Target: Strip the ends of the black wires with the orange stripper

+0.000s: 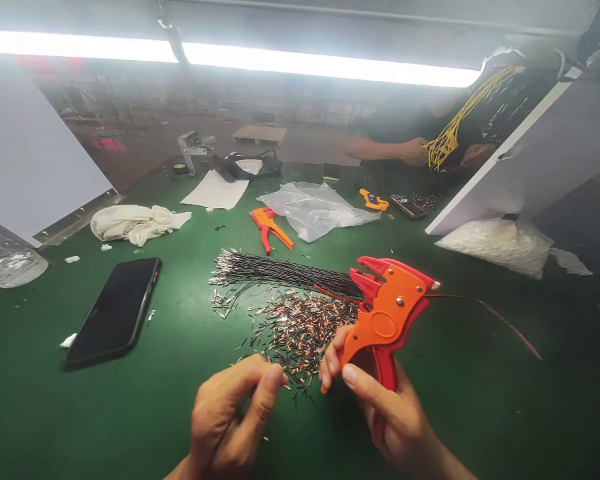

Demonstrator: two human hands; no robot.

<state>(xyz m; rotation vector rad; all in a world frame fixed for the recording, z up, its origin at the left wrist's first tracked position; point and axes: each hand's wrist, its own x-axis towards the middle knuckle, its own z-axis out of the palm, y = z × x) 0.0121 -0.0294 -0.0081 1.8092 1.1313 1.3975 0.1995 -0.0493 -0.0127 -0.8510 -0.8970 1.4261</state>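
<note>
My right hand is wrapped round the handles of an orange and red wire stripper, whose jaws point up and to the left. To its left, my left hand is closed in a pinch, thumb against the fingers; whatever it may hold is hidden. Beyond my hands lies a bundle of black wires with silvery ends at the left, partly covered by the stripper. A heap of short black and copper-coloured wire scraps is spread between the bundle and my hands.
On the green table lie a black phone, a white cloth, a second wire stripper, a plastic bag and a yellow-blue tool. A filled bag sits right. Opposite, a person's hand holds yellow wires.
</note>
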